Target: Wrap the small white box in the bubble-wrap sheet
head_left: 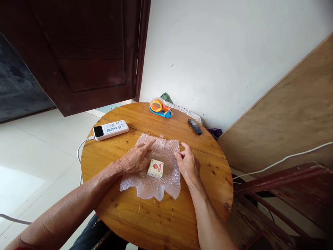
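Note:
A small cream box with a red label lies on a sheet of bubble wrap on the round wooden table. My left hand rests on the wrap's left part, beside the box, its index finger stretched toward the far edge. At the wrap's right edge is my right hand, thumb and index finger apart, with nothing held between them. Neither hand grips the box. A small piece of clear tape shows at the wrap's far edge.
An orange and blue tape dispenser stands at the table's far side. A white power bank with a cable lies at the left. A dark, blurred object is at the back right, near the wall.

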{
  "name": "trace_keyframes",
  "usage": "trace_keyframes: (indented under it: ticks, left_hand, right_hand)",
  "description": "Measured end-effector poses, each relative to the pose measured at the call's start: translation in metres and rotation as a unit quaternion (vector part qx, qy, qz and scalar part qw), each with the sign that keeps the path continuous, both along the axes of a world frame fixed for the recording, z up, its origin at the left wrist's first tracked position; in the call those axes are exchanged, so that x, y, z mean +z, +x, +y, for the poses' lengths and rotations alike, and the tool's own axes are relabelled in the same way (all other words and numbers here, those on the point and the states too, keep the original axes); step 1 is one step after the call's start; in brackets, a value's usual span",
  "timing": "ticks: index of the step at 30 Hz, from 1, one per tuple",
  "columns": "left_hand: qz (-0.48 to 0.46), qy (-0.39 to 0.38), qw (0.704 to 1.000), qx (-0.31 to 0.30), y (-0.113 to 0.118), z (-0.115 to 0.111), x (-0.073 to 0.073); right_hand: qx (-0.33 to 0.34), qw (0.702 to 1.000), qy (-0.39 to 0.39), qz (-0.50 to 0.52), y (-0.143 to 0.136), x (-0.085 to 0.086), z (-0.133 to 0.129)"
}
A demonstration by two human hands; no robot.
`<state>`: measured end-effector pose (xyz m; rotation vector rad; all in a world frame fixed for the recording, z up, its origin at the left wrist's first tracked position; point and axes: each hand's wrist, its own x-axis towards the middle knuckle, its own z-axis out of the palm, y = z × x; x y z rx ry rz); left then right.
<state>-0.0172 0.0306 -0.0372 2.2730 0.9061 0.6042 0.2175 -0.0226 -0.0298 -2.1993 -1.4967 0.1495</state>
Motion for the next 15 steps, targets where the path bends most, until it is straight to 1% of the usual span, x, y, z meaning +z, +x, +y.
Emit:
trace_keyframes:
  ticks: [2, 4, 7, 9, 10, 12, 13, 14, 15]
  left_hand:
    - [-0.005, 0.014, 1.000, -0.005, 0.001, -0.001, 0.000]
    - [-0.018, 0.019, 1.000, -0.009, 0.001, -0.003, 0.002]
    - [-0.046, 0.005, 0.998, -0.035, 0.000, -0.009, 0.010]
    - [-0.059, -0.017, 0.996, -0.062, -0.001, -0.012, 0.016]
    - [-0.064, -0.031, 0.995, -0.075, -0.002, -0.014, 0.018]
    - [-0.070, -0.067, 0.991, -0.093, -0.004, -0.016, 0.022]
    - [-0.071, -0.090, 0.988, -0.100, -0.005, -0.017, 0.023]
    - [-0.073, -0.115, 0.985, -0.108, -0.005, -0.017, 0.024]
    - [-0.075, -0.138, 0.980, -0.119, -0.005, -0.018, 0.024]
  right_hand:
    - [0.000, 1.000, -0.018, -0.021, -0.001, 0.002, -0.001]
    - [-0.002, 0.999, -0.020, -0.038, 0.001, 0.002, -0.003]
    - [-0.009, 0.998, -0.001, -0.054, 0.005, 0.004, -0.005]
    - [0.007, 0.998, 0.022, -0.066, 0.006, 0.009, -0.008]
    - [0.027, 0.996, 0.042, -0.071, 0.004, 0.014, -0.010]
    - [0.100, 0.989, 0.087, -0.068, -0.004, 0.026, -0.015]
    - [0.150, 0.981, 0.104, -0.059, -0.010, 0.033, -0.018]
    - [0.208, 0.972, 0.104, -0.046, -0.017, 0.040, -0.021]
    - [0.261, 0.961, 0.087, -0.040, -0.024, 0.047, -0.025]
